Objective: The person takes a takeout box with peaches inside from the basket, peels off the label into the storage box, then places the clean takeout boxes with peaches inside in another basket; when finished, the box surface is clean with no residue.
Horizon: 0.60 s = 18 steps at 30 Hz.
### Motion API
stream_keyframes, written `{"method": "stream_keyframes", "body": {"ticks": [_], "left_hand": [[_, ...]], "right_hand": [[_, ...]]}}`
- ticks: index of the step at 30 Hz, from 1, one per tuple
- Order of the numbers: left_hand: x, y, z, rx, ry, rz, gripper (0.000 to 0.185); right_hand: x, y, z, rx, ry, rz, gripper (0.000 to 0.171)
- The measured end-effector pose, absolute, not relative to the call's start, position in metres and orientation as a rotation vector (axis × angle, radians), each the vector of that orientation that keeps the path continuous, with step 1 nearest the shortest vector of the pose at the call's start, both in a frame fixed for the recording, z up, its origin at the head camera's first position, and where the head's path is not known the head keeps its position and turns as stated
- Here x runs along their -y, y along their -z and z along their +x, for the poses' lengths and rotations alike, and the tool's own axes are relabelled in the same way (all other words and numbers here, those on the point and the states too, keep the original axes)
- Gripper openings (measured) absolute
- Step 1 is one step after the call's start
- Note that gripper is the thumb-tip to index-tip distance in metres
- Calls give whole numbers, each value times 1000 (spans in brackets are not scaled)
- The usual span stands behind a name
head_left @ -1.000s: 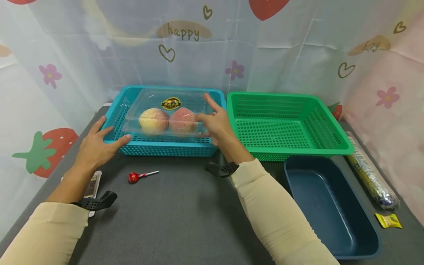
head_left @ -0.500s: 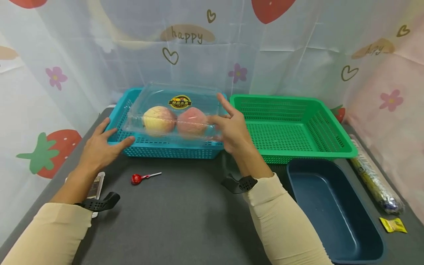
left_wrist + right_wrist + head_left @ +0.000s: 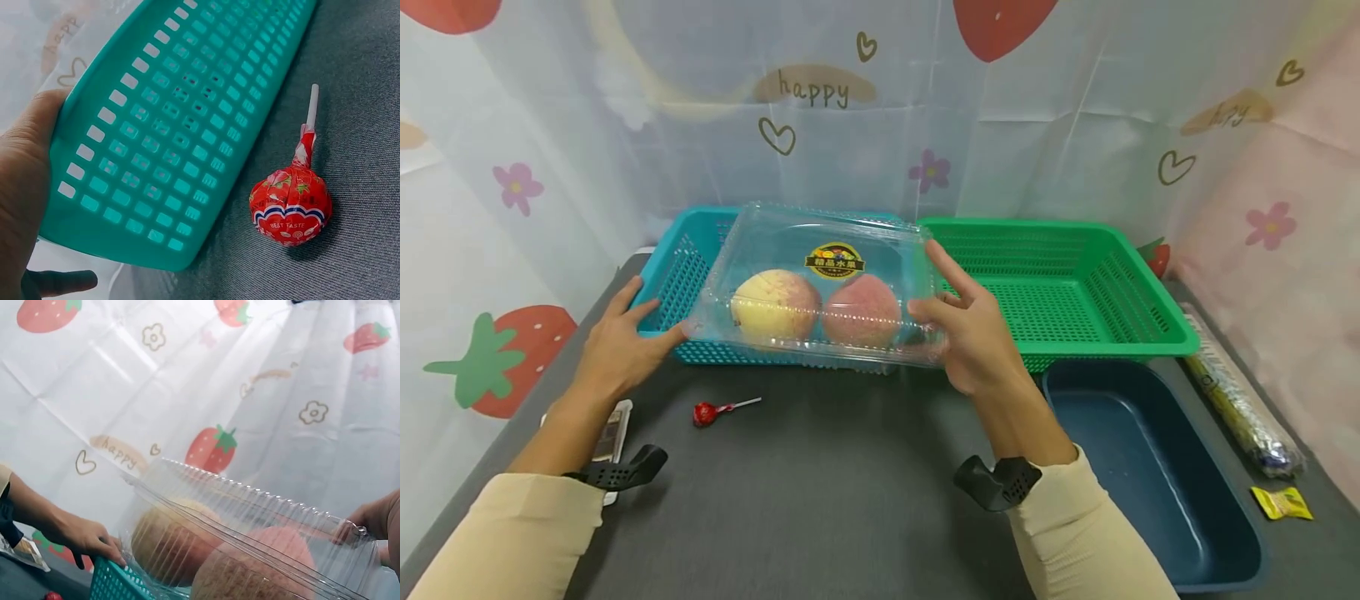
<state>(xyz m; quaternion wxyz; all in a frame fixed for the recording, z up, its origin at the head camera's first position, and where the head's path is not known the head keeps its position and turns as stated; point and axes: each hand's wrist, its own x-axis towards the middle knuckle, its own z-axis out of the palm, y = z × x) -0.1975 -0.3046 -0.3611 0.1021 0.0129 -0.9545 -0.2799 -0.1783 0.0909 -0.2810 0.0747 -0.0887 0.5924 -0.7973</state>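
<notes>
“精品水果” on box [image 3: 820,285], “happy” on curtain [image 3: 850,162]

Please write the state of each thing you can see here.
clear box, closed, held
peaches, whole, inside clear box
blue basket, upright
green basket, upright
dark blue bin, upright
lollipop, wrapped, lying
yellow candy, wrapped
long packet, lying flat
flat packet, partly hidden
left hand, touching blue basket
right hand, holding clear box
</notes>
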Motion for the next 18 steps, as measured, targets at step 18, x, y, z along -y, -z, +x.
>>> {"method": "stream_keyframes", "body": {"ticks": [18], "left_hand": [[305, 362, -197, 2813, 843, 43, 87]], "right_hand": [[-146, 301, -124, -1747, 2350, -371, 77]]}}
